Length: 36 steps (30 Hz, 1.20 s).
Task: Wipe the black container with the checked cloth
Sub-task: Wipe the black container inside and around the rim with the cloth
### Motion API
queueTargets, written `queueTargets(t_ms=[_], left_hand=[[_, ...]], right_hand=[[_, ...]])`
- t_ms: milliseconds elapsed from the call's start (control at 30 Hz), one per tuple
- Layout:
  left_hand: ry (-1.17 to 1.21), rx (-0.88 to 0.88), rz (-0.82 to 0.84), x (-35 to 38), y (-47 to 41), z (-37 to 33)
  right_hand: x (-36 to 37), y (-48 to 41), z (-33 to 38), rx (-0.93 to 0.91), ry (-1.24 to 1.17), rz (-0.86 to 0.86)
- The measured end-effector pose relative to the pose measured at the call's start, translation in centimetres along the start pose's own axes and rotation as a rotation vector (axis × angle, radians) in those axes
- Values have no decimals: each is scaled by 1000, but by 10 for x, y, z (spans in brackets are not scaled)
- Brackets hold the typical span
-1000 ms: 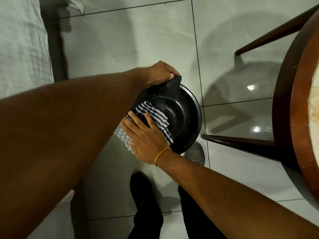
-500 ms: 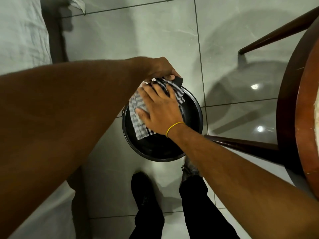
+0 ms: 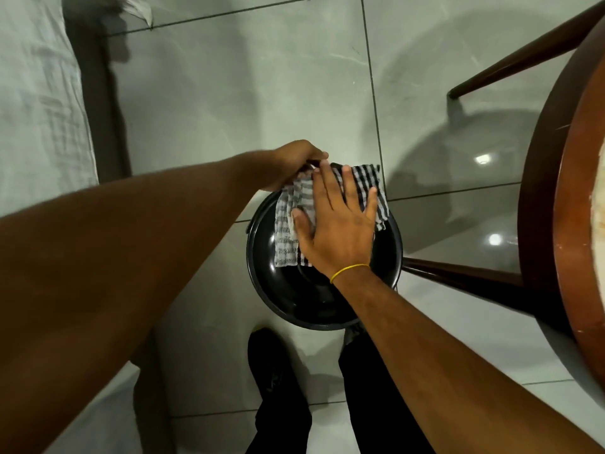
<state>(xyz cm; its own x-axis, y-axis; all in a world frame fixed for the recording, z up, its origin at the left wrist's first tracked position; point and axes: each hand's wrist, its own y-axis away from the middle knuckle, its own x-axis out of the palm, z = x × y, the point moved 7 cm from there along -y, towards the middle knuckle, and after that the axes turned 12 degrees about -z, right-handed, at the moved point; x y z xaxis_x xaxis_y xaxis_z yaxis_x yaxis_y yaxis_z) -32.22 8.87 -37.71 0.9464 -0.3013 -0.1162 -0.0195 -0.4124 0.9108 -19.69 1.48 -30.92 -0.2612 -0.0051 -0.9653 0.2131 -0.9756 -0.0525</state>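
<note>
1. Wiping is under way on the container, a round black vessel held in the air over the tile floor, its glossy dished face turned up at the camera. It sits at centre view, just 9 o'clock of a table leg.

2. Cloth has changed place: a second ago it lay at the 8 o'clock edge of the face, half a second ago at 11 o'clock; now it spreads over the 12 to 1 o'clock rim, one corner hanging past the edge at 1 o'clock.

3. Right hand lies flat, fingers spread, palm pressing the cloth to the face. It clamps nothing; it only pushes down. Yellow band at the wrist.

4. Left hand is closed on the rim or a lug at 12 o'clock; exactly what it grips is hidden under cloth and knuckles.

5. Container also reads fuller-on than a second ago, when it was tilted away to the right.

6. Judgement: the sweep has gone clockwise from the low left up over the top, so that arc is likely done. The lower half, 3 through 7 o'clock, lies bare. Centre boss partly under the palm.

7. Risk: the overhanging corner could drag off the rim on the next pass.

8. Around: round wooden table at 3 o'clock, pale bedding at 10 o'clock, a dark shoe at 6 o'clock.
</note>
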Motion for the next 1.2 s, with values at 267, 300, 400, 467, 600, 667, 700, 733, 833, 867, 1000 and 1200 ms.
queueTargets(t_ms=[267, 300, 400, 467, 600, 667, 700, 733, 833, 867, 1000, 1200], left_hand=[[181, 23, -39, 21, 15, 12], [189, 30, -81, 20, 17, 13], [198, 50, -261, 14, 13, 18], [178, 57, -390, 9, 9, 24], [249, 14, -542, -5, 11, 36], [267, -22, -628, -20, 14, 42], [278, -35, -670, -28, 16, 43], [297, -44, -711, -36, 17, 45], [317, -62, -813, -54, 25, 44], [308, -61, -842, -61, 27, 43], [230, -59, -961, -78, 32, 44], [204, -139, -1146, -97, 39, 73]], right_hand=[[-6, 5, -31, 200, 24, -1], [-6, 5, -33, 203, 27, 11], [-9, 8, -47, 299, 27, 55], [-10, 12, -54, 331, 22, 75], [-12, 16, -53, 249, 16, 95], [-10, 18, -51, 208, 4, 98], [-9, 18, -51, 202, -8, 97], [-9, 20, -50, 207, -24, 95], [-7, 25, -49, 262, -102, 92], [-6, 28, -47, 295, -133, 93], [-2, 51, -49, 471, -297, 54], [0, 97, -26, 441, -377, 61]])
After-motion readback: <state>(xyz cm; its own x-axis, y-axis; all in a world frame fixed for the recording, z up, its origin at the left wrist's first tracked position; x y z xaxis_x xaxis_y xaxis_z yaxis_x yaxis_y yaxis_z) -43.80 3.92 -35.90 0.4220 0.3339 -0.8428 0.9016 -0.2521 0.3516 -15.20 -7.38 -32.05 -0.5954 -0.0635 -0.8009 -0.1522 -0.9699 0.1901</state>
